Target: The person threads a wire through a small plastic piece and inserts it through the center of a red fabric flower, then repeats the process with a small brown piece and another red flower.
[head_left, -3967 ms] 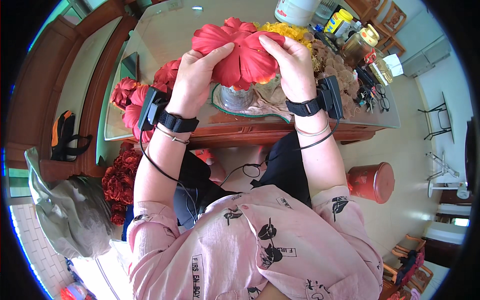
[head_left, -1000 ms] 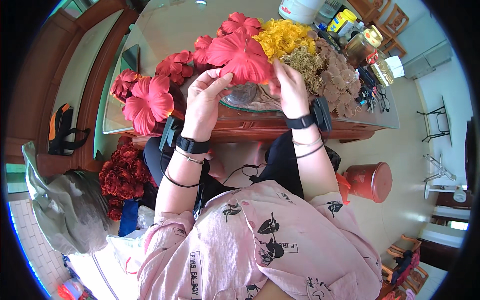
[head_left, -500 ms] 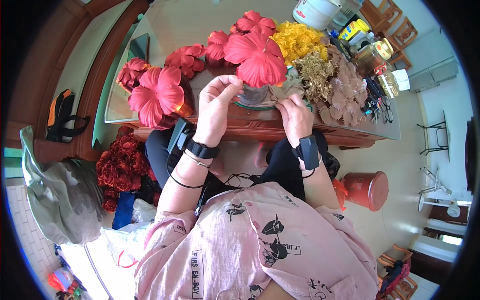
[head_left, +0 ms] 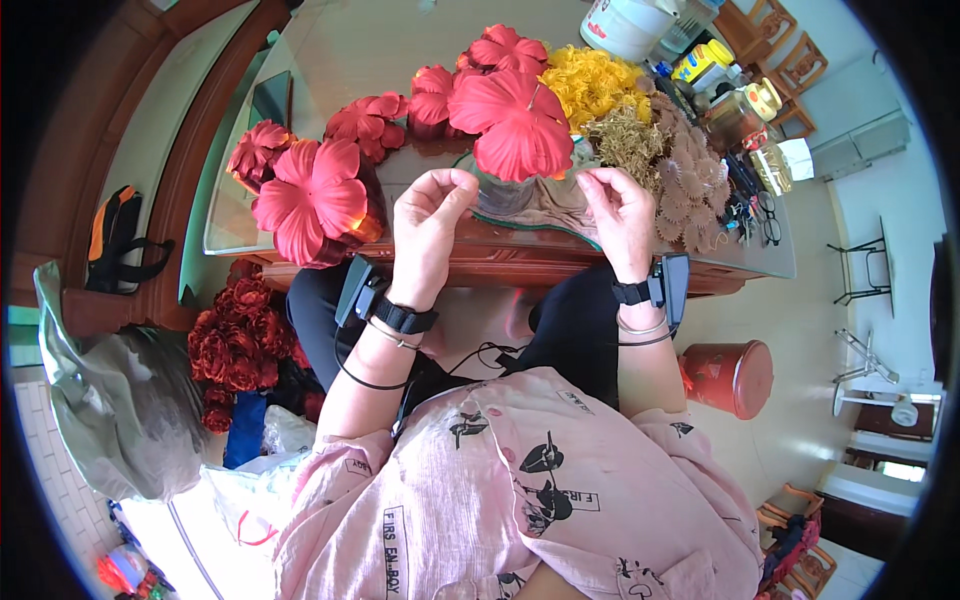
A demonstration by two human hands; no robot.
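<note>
A large red fabric flower (head_left: 512, 125) with a thin wire at its centre rests on a round clear container (head_left: 503, 196) near the table's front edge. Under the container is a crumpled beige cloth (head_left: 562, 203) with a green border. Left of it, my left hand (head_left: 428, 228) has thumb and forefinger closed in a pinch. My right hand (head_left: 622, 218) pinches likewise above the cloth's right side. Whatever either hand holds, if anything, is too small to make out. Several stacks of red petals (head_left: 312, 198) stand to the left and behind.
Yellow frilled flowers (head_left: 597, 85), dried-looking golden sprigs (head_left: 628, 138) and brown spiky discs (head_left: 690, 185) lie right of the flower. Jars (head_left: 740, 115), a white bucket (head_left: 625, 25) and glasses (head_left: 768, 218) line the table's right side. A red bucket (head_left: 735, 380) stands on the floor.
My right hand has left the cloth's edge, moving up and right. My left hand has drawn slightly away from the container. The cloth lies more spread out at the front.
</note>
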